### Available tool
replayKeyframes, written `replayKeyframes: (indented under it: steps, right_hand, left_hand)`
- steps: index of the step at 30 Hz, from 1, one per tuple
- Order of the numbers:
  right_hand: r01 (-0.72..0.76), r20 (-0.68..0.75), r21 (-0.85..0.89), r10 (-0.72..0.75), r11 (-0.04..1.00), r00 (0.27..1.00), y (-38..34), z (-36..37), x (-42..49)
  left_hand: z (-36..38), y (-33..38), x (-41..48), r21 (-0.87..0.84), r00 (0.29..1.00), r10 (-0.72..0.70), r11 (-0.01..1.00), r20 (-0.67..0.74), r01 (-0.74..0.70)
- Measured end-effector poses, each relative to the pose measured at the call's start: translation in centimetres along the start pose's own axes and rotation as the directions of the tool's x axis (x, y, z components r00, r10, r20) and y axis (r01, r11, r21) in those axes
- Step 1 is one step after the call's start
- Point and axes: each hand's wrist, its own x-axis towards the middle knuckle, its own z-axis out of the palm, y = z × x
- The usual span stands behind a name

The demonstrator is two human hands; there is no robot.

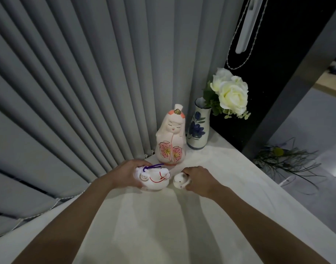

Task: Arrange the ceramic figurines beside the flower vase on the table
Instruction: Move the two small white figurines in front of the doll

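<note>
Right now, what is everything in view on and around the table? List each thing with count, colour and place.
doll figurine: 1, cream and pink with flower pattern, upright at the table's far end, just left of the vase
flower vase: 1, white with blue flowers, far corner of the table
roses: a few, white with green leaves, in the vase
ram figurine: 1, white with purple cord and red lines, in front of the doll
small animal figurine: 1, white, right of the ram
table: 1, covered in white cloth
curtain: 1, grey pleated, behind the table
branches: a bunch, dark green, floor at right
left hand: holds the ram
right hand: holds the small animal
</note>
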Motion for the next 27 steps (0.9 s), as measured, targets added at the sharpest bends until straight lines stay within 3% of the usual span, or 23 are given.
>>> replayKeyframes:
  steps: [10, 27]
  right_hand:
    - [-0.022, -0.002, 0.031, 0.022, 0.999, 1.0, 0.0, 0.2, -0.1]
    - [-0.029, 0.057, 0.028, 0.027, 0.999, 0.998, -0.1, -1.9, -6.1]
  left_hand:
    - [0.1, 0.8, -0.3, 0.108, 0.999, 0.029, 0.994, -0.028, -0.026]
    - [1.2, 2.1, -9.7, 0.153, 0.968, -0.021, 0.986, -0.251, 0.061]
